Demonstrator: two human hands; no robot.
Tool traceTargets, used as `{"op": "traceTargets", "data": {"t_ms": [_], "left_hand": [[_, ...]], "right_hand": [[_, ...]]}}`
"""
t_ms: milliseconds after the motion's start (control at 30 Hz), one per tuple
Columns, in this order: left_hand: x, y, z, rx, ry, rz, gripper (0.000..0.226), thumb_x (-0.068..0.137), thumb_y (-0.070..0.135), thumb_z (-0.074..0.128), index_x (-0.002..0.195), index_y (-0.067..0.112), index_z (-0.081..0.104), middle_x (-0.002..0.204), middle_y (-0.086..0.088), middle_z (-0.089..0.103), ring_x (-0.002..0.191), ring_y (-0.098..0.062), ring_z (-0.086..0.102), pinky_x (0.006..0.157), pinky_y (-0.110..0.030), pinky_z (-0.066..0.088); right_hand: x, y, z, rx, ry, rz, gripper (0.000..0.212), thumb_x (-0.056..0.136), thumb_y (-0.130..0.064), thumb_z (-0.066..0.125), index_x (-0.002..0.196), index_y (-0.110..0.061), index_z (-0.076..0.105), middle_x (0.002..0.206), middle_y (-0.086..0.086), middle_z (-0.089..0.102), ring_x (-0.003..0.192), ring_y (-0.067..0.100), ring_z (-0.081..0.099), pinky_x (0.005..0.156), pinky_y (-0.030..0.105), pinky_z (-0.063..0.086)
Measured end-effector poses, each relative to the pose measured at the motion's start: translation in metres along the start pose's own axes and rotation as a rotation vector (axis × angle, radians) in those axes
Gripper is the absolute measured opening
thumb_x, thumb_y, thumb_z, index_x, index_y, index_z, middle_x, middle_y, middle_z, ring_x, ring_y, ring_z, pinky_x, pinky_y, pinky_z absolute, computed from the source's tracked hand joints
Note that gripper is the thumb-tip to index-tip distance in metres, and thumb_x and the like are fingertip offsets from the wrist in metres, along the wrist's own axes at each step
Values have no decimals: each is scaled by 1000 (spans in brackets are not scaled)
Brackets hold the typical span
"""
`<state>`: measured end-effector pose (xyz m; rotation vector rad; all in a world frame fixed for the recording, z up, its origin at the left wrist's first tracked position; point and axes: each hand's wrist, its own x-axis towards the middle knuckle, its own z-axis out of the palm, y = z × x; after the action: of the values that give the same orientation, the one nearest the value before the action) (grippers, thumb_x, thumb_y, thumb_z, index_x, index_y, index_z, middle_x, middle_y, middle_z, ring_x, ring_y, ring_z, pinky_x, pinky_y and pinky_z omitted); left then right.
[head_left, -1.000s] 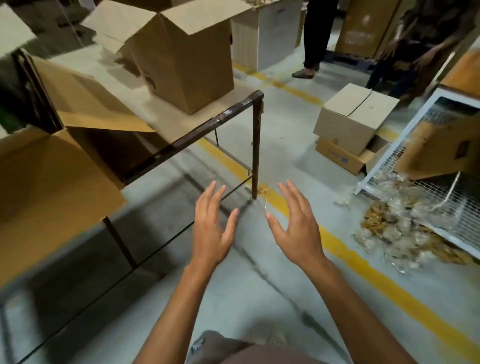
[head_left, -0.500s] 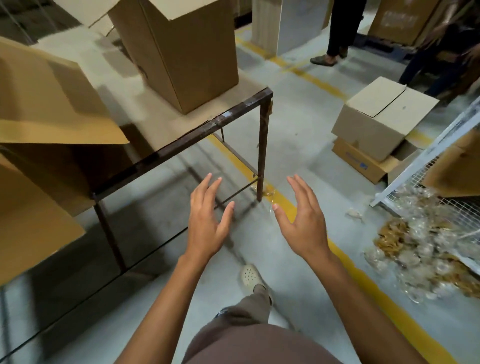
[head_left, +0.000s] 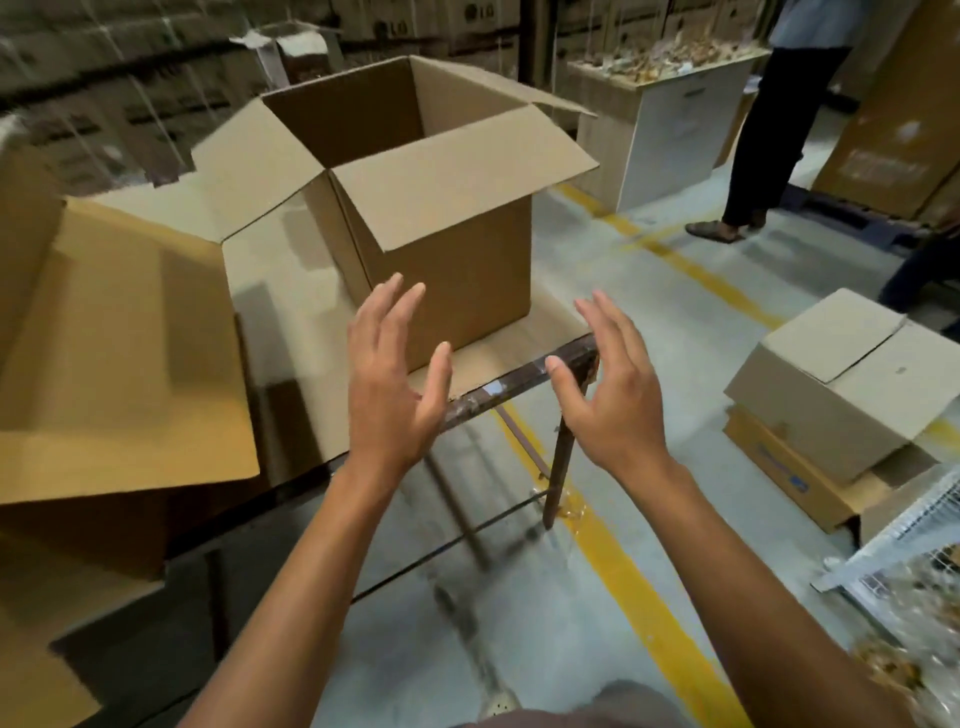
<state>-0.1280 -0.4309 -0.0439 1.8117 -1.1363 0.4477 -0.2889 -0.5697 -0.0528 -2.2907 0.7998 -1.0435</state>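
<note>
An open cardboard box stands upright on a metal-framed table, its four flaps folded outward and its inside looking empty. My left hand is raised in front of the box's near wall, fingers straight and spread, holding nothing. My right hand hovers over the table's front right corner, palm turned inward, fingers relaxed, also holding nothing. Neither hand touches the box.
A second open box lies on the table's left side. A closed carton sits on flattened cardboard on the floor at right, beside a white wire cage. A person's legs stand at the back right. A yellow line crosses the floor.
I have stepped toward the table and my view has tilted up. Both hands have risen from floor level to the height of the box, staying open and apart.
</note>
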Motion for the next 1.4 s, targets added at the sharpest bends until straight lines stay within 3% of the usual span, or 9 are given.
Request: {"op": "traceTargets", "data": {"t_ms": [200, 300, 400, 667, 867, 1033, 1133, 1233, 1400], "left_hand": [[102, -4, -2, 44, 293, -4, 45, 93, 16, 59, 136, 3, 52, 134, -17, 54, 127, -29, 49, 105, -50, 42], [145, -7, -4, 123, 385, -17, 42, 91, 19, 57, 129, 2, 57, 126, -18, 59, 121, -32, 52, 104, -38, 42], [182, -13, -5, 249, 341, -182, 43, 93, 32, 52, 129, 10, 60, 132, -12, 59, 133, -27, 45, 109, -28, 30], [251, -56, 13, 351, 38, -669, 63, 95, 45, 58, 150, 25, 35, 152, -12, 38, 142, -34, 27, 112, -54, 28], [252, -71, 28, 472, -47, -826, 74, 95, 47, 56, 156, 23, 23, 157, -17, 31, 143, -41, 28, 115, -58, 30], [249, -75, 27, 221, 66, -922, 64, 96, 35, 52, 154, 25, 27, 148, -14, 44, 126, -34, 49, 101, -52, 46], [241, -76, 29, 85, 186, -951, 55, 98, 18, 44, 151, 25, 33, 144, -11, 48, 107, -22, 46, 83, -41, 41], [228, -75, 31, 3, 249, -966, 54, 99, 9, 40, 150, 27, 34, 141, -9, 48, 106, -19, 45, 80, -39, 42], [211, -58, 30, -44, 257, -925, 57, 100, 8, 40, 150, 30, 30, 145, -7, 44, 122, -27, 48, 102, -53, 47]], "right_hand": [[107, -9, 2, -5, 88, -122, 50, 93, -21, 61, 142, -12, 53, 154, 11, 42, 140, 25, 39, 107, 21, 27], [161, -16, 2, 9, 93, -190, 49, 93, -24, 59, 140, -13, 54, 154, 12, 42, 142, 25, 38, 108, 22, 27], [214, -22, 3, 13, 79, -243, 45, 94, -25, 58, 137, -14, 57, 154, 13, 41, 143, 27, 37, 111, 29, 31], [334, -19, 38, -171, -101, -364, 32, 95, -28, 57, 123, -16, 66, 156, 14, 39, 146, 28, 32, 113, 45, 37], [359, -2, 66, -185, -382, -59, 54, 90, -41, 46, 138, -18, 50, 141, 13, 48, 132, 34, 41, 103, 50, 42], [359, 1, 65, -27, -482, 118, 54, 85, -35, 46, 138, -23, 43, 129, 9, 57, 115, 34, 54, 97, 51, 48], [353, 1, 64, 42, -450, 177, 46, 88, -28, 43, 134, -25, 47, 124, 7, 60, 110, 32, 55, 97, 53, 48], [343, 3, 65, 105, -393, 192, 51, 91, -23, 41, 142, -29, 46, 127, 6, 60, 112, 30, 56, 98, 54, 48], [327, 12, 59, 133, -315, 188, 57, 94, -19, 37, 150, -33, 41, 133, 5, 61, 115, 29, 56, 100, 50, 47]]}}
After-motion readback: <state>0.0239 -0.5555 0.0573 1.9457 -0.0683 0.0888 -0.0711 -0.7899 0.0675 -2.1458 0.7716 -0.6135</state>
